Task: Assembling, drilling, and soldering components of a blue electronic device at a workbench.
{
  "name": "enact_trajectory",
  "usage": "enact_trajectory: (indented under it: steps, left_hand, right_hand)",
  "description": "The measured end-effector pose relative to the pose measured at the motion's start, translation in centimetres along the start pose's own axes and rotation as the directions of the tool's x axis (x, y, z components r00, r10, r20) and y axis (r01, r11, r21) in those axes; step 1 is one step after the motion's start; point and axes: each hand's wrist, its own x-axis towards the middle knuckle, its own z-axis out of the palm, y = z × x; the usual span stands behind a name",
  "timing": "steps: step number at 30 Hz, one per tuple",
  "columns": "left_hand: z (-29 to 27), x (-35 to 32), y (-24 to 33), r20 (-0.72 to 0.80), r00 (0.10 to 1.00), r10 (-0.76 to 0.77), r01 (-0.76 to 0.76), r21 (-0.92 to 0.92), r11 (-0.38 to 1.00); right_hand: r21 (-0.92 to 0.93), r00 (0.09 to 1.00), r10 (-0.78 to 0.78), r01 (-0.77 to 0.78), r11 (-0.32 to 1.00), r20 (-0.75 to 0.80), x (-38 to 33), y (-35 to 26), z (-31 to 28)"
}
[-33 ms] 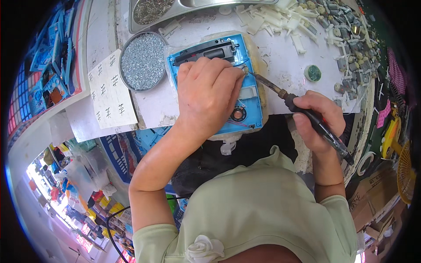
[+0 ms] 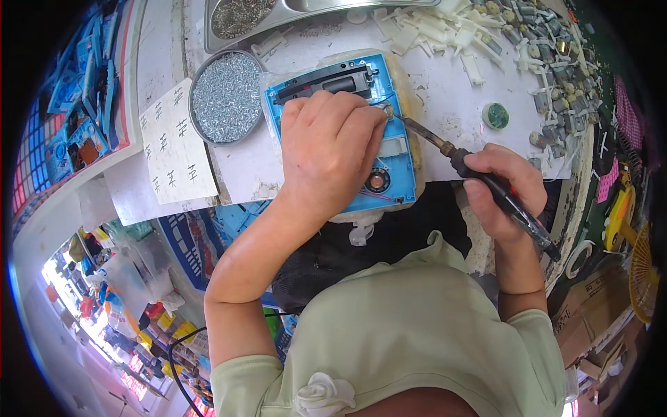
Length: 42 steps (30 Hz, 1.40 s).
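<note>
A blue plastic casing (image 2: 358,201) lies on a padded, cloth-like block (image 2: 411,104) at the table's front. Inside it are a black part (image 2: 338,85) along the far side and a small round speaker (image 2: 377,180) nearer me. My left hand (image 2: 330,149) rests over the casing with thumb and fingers pinched together near its right side. Whatever they pinch is hidden. In my right hand (image 2: 511,187) is a soldering iron (image 2: 490,184), gripped by its black handle. Its tip points left and meets the casing's right part, close to my left fingertips.
Left of the casing stand a round dish of small screws (image 2: 226,97) and a handwritten sheet (image 2: 177,142). White plastic parts (image 2: 445,28) and small motors (image 2: 549,76) cover the back right. A small green round tin (image 2: 495,116) sits right. Blue casings (image 2: 87,97) pile far left.
</note>
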Motion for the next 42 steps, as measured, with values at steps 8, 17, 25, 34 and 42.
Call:
enact_trajectory:
  steps: [8, 17, 25, 34, 42]
  left_hand:
    - [-0.1, -0.1, 0.1, 0.009, 1.0, -0.001, 0.001, 0.016, 1.0]
    - [0.0, -0.2, 0.0, -0.017, 1.0, 0.014, -0.014, 0.019, 1.0]
    - [-0.1, -0.2, 0.0, -0.008, 1.0, 0.013, -0.013, 0.017, 1.0]
    - [-0.2, -0.5, -0.1, -0.03, 0.999, 0.014, -0.013, 0.017, 1.0]
    - [-1.6, -0.9, -0.3, 0.029, 0.999, -0.044, 0.042, 0.057, 0.997]
  right_hand:
    - [-0.013, 1.0, -0.021, 0.02, 1.0, -0.022, 0.0, 0.0, -0.1]
    - [0.015, 0.996, -0.043, 0.045, 0.999, -0.072, -0.3, 0.3, -0.1]
    - [0.02, 0.996, -0.019, 0.021, 1.0, -0.087, -0.5, 0.1, 0.0]
    - [0.01, 0.995, -0.036, 0.038, 0.999, -0.093, -0.5, 0.1, 0.0]
    - [0.01, 0.997, -0.024, 0.025, 1.0, -0.079, -0.5, 0.1, 0.1]
